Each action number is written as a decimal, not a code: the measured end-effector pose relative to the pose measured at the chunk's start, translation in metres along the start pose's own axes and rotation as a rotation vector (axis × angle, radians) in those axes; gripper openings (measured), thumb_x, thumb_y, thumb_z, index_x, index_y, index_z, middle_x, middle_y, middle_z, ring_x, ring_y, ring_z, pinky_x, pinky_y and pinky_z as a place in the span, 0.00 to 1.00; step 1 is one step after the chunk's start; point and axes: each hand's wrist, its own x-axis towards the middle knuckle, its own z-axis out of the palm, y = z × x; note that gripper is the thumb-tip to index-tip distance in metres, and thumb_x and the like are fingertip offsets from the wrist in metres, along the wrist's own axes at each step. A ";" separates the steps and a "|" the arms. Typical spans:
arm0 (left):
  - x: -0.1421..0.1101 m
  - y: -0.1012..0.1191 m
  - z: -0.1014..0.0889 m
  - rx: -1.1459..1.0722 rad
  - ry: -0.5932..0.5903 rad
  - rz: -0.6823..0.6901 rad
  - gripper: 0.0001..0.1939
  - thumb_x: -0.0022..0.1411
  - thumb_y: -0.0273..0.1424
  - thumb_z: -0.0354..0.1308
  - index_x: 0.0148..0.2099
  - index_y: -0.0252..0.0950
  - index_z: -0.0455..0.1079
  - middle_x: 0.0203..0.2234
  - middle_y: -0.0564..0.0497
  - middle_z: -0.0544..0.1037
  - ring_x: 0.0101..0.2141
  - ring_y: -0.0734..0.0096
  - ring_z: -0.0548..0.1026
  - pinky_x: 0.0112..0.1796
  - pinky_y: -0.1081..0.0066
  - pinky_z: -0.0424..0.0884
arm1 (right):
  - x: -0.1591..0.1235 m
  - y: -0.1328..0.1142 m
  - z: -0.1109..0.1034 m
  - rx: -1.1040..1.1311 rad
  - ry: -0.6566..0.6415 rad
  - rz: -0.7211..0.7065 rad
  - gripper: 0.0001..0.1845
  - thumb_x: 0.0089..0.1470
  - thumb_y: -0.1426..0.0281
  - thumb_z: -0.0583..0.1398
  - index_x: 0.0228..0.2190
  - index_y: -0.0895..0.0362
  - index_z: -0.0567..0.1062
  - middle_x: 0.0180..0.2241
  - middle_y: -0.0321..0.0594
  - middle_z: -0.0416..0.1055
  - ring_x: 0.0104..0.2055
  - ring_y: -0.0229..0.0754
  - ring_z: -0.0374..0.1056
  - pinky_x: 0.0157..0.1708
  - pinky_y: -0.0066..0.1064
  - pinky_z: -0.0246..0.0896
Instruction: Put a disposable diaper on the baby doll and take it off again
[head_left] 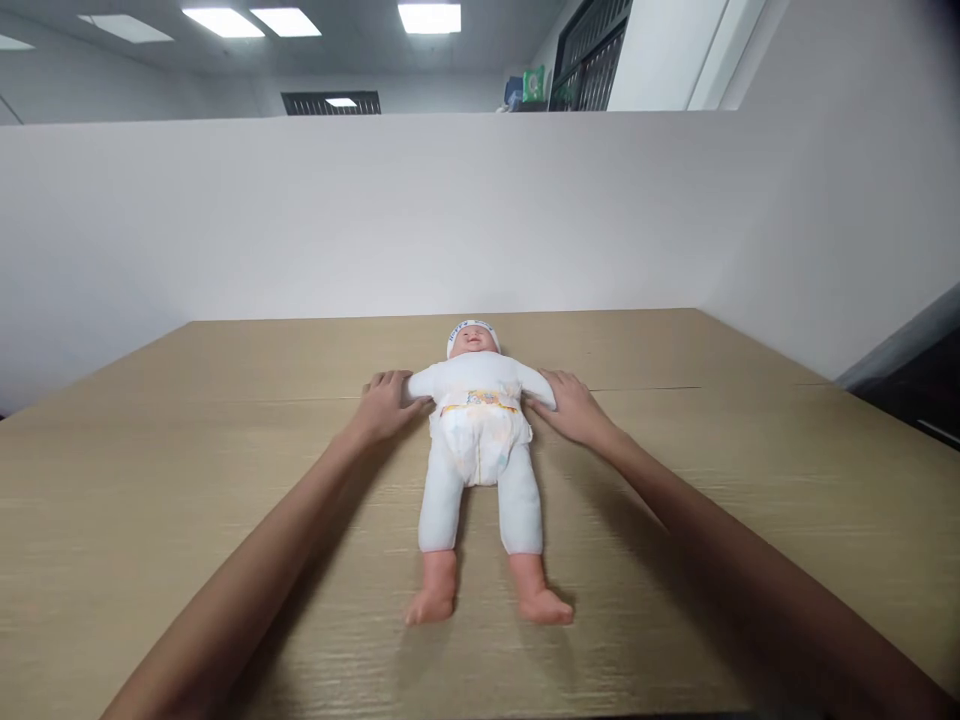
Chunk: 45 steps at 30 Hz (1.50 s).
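A baby doll (pixel 480 372) lies on its back on the wooden table, head away from me and bare feet toward me. It has a white cloth body, a white headband (pixel 471 325) with blue lettering and a diaper (pixel 480 440) with a coloured waistband around its hips. My left hand (pixel 386 405) is closed around the end of the doll's arm on the left. On the other side, my right hand (pixel 571 405) grips the end of the doll's other arm. The doll's own hands are hidden under my fingers.
The light wooden table (pixel 225 480) spreads out around the doll. A white partition (pixel 420 220) rises along its far edge, and a white wall (pixel 840 230) stands at the right. A dark object (pixel 915 370) sits beside the table's right edge.
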 end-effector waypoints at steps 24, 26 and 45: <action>-0.447 0.172 -0.007 -0.557 -0.317 -0.162 0.18 0.74 0.42 0.65 0.61 0.43 0.74 0.56 0.43 0.80 0.53 0.52 0.79 0.50 0.52 0.82 | -0.279 -0.100 -0.129 0.435 -0.422 -0.079 0.31 0.64 0.57 0.65 0.66 0.46 0.76 0.64 0.45 0.76 0.65 0.64 0.70 0.65 0.51 0.66; -0.485 0.166 -0.007 -0.558 -0.364 -0.167 0.17 0.76 0.42 0.64 0.61 0.41 0.76 0.58 0.43 0.79 0.54 0.55 0.79 0.52 0.54 0.82 | -0.317 -0.115 -0.122 0.427 -0.521 -0.081 0.33 0.63 0.59 0.66 0.68 0.45 0.75 0.62 0.46 0.76 0.64 0.63 0.71 0.65 0.51 0.66; -0.508 0.140 -0.027 0.001 -0.542 -0.123 0.38 0.71 0.46 0.65 0.75 0.33 0.62 0.67 0.29 0.73 0.65 0.26 0.72 0.61 0.35 0.70 | -0.394 -0.142 -0.052 0.499 -0.570 0.085 0.22 0.73 0.51 0.57 0.51 0.50 0.85 0.54 0.44 0.83 0.57 0.55 0.77 0.60 0.46 0.70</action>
